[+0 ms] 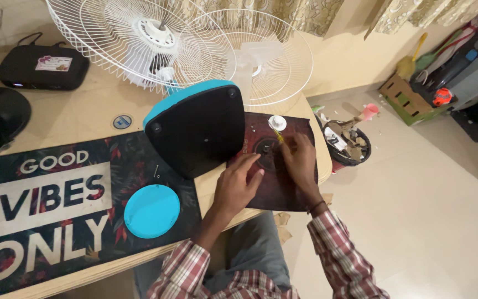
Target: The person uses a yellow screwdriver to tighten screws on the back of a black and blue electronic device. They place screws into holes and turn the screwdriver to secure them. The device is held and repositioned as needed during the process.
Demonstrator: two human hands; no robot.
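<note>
My right hand (pixel 301 162) grips a yellow-handled screwdriver (pixel 278 134) with its tip down on a small round dark part (pixel 265 148) lying on a dark red mat (pixel 283 182). My left hand (pixel 237 185) rests on the mat just left of that part, fingers spread toward it, holding nothing that I can see. A fan base (pixel 197 128), black underneath with a turquoise rim, lies tipped on its side right beside my left hand. A small white round cap (pixel 277 122) sits on the mat beyond the screwdriver.
Two white wire fan guards (pixel 139 41) (pixel 275 55) stand at the back of the wooden table (pixel 73 119). A turquoise round cover (pixel 151 211) lies on a dark printed mat (pixel 45 210). A black box (pixel 42 66) sits far left. A bin (pixel 345 143) and clutter stand on the floor at right.
</note>
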